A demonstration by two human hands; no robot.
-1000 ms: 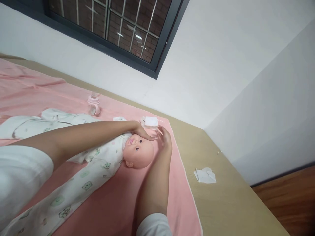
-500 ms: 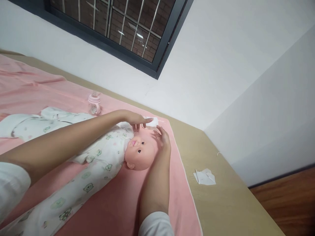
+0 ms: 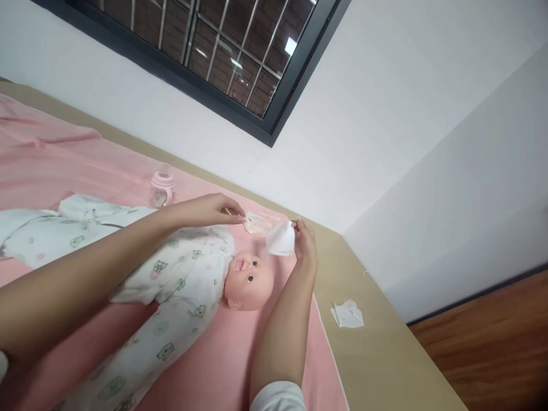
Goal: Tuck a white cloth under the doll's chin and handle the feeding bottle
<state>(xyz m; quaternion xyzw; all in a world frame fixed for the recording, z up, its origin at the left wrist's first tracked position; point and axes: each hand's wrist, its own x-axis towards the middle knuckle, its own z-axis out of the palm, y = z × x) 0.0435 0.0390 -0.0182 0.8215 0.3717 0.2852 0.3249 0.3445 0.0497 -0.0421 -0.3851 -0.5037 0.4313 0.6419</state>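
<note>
A baby doll (image 3: 252, 291) in a white, animal-print sleepsuit (image 3: 201, 285) lies on its back on a pink blanket (image 3: 214, 354). Beyond its head, my right hand (image 3: 305, 241) pinches the edge of a white tissue (image 3: 282, 238), lifted and partly blurred by motion. To the left of it, my left hand (image 3: 225, 210) has thumb and fingers closed on the near corner of a small clear-and-white packet (image 3: 257, 222). That packet lies on the blanket by the doll's shoulder and head.
A pink-capped baby bottle (image 3: 161, 187) stands on the blanket beyond the doll's body. On the tan tabletop (image 3: 368, 365) at right lies a crumpled white tissue (image 3: 347, 314). A wall with a dark-framed, barred window (image 3: 269, 125) rises behind.
My right hand has moved right, drawing the white tissue away from the packet. My left hand has shifted slightly left and now pinches the packet's corner. The view has shifted a little.
</note>
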